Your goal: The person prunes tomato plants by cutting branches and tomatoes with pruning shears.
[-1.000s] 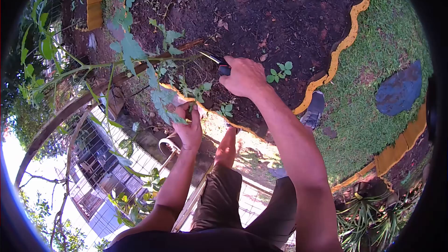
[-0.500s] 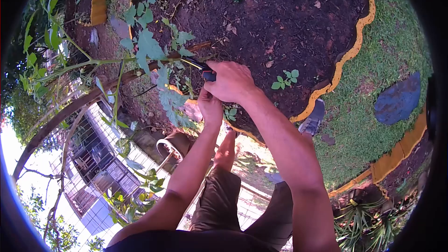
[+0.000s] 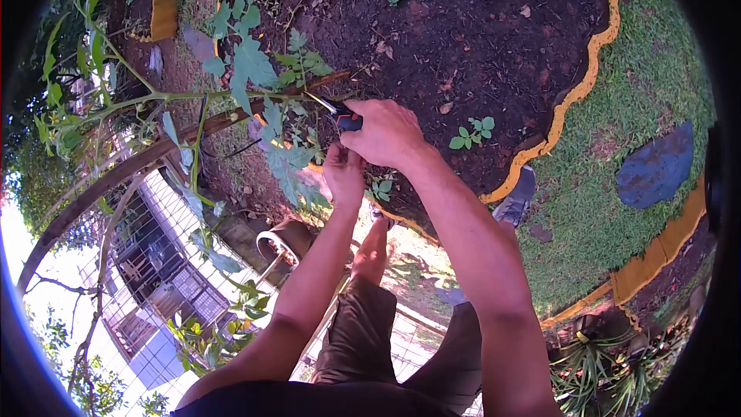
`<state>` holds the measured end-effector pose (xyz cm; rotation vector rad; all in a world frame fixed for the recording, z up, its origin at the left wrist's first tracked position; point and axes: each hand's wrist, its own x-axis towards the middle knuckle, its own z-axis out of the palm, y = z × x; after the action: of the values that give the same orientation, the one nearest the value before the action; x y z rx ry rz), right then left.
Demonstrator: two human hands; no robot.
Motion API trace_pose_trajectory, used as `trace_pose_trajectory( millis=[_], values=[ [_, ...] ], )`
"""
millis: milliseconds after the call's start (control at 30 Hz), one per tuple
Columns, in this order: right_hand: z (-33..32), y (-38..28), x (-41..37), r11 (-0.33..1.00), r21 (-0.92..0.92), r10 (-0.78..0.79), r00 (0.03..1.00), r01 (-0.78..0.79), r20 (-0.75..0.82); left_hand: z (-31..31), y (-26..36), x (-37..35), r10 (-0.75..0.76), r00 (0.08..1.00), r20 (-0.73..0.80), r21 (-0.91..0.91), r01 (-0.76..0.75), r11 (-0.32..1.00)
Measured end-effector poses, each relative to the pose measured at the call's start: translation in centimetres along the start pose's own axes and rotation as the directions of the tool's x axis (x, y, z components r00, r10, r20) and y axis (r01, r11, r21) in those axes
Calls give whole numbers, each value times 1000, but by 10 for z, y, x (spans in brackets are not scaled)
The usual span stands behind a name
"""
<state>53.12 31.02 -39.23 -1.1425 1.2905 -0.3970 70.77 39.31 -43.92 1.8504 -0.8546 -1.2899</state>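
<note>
My right hand (image 3: 386,131) is closed around a small black-and-red hand tool (image 3: 349,120) with a narrow metal blade. Its tip meets the green plant stem (image 3: 270,97), near where the stem runs alongside a brown wooden stick (image 3: 328,79). Just below it, my left hand (image 3: 343,174) has thumb and fingers pinched together; what they hold, if anything, cannot be made out. Broad lobed leaves (image 3: 252,62) hang from the plant around the stem, several of them close to the left of both hands.
Dark soil (image 3: 478,54) with small seedlings (image 3: 472,132) lies ahead, bordered by wavy yellow edging (image 3: 593,54). Grass and a grey stepping stone (image 3: 658,166) are at right. A curved branch (image 3: 100,185) arches at left, with a wire fence (image 3: 185,286) beyond.
The tool has turned slightly, showing more of its red marking and metal blade. My left hand has dropped slightly away from the right. The stem and leaves have shifted a little.
</note>
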Motion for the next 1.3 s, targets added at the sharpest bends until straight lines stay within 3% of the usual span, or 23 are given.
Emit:
trace_pose_trajectory(
  millis=[167, 233, 267, 367, 400, 467, 567, 700, 767, 833, 900, 967, 1033, 1067, 1100, 1133, 1167, 1200, 1233, 1267, 1300],
  values=[
    [2, 14, -11, 996, 72, 60, 994, -53, -89, 6, 1, -1, -31, 999, -35, 38, 33, 999],
    [4, 25, -19, 993, 93, 89, 974, -71, -209, 15, 5, 0, -60, 996, -62, 46, 63, 997],
    [4, 32, -23, 992, 103, 104, 958, -79, -267, 12, 1, 6, -79, 997, -25, 100, 81, 992],
    [-7, 40, -41, 934, 269, 287, 942, -235, -174, 40, 17, 0, -91, 996, 21, -8, 91, 996],
    [0, 53, -44, 949, 260, 241, 941, -178, -237, 36, 15, -2, -195, 975, 106, 94, 185, 978],
    [6, 60, -59, 933, 307, 264, 938, -190, -223, 27, 13, -17, -252, 945, 210, 234, 201, 951],
    [32, 87, -76, 910, 394, 245, 934, -129, -261, -2, -25, -44, -74, 930, 359, 433, -96, 896],
    [66, 94, -106, 867, 485, 270, 924, -112, -269, -66, -29, -105, -408, 747, 526, 653, -47, 756],
    [87, 92, -117, 840, 527, 295, 924, -130, -242, -112, -39, -133, -470, 625, 624, 742, -284, 608],
    [108, 87, -127, 816, 555, 317, 928, -161, -195, -183, -99, -171, -276, 656, 702, 711, -667, 222],
    [123, 76, -133, 804, 560, 328, 934, -199, -140, -226, -91, -195, -710, 516, 480, 834, -518, 188],
    [126, 66, -132, 879, 432, 293, 944, -202, -153, -260, -73, -199, -821, 404, 403, 840, -520, 156],
    [123, 43, -130, 939, 321, 197, 957, -122, -214, -291, -99, -187, -721, 454, 523, 851, -330, 410],
    [124, 105, -110, 984, 127, 153, 968, -129, -201, -291, -107, -177, -576, 611, 543, 820, -238, 520],
    [114, 123, -98, 994, 104, 39, 984, -21, -177, -290, -138, -150, -616, 535, 578, 806, -253, 535],
    [97, 99, -87, 989, 14, 150, 982, -149, -115, -266, -101, -135, -376, 749, 546, 729, -204, 653],
    [81, 72, -74, 959, -79, 267, 961, -273, -71, -242, -89, -112, -386, 812, 438, 670, -9, 743],
    [69, 70, -59, 929, -287, 230, 972, -231, -38, -222, -97, -89, -243, 880, 408, 446, 40, 894],
    [60, 60, -50, 898, -420, 119, 991, -131, -55, -196, -80, -67, -210, 912, 352, 370, 70, 926],
    [52, 50, -42, 834, -551, 6, 997, -44, -71, -172, -60, -47, -203, 938, 280, 178, 157, 971],
    [47, 49, -29, 799, -601, -51, 997, 5, -60, -147, -53, -27, -55, 977, 205, 37, 48, 998]
  ],
)
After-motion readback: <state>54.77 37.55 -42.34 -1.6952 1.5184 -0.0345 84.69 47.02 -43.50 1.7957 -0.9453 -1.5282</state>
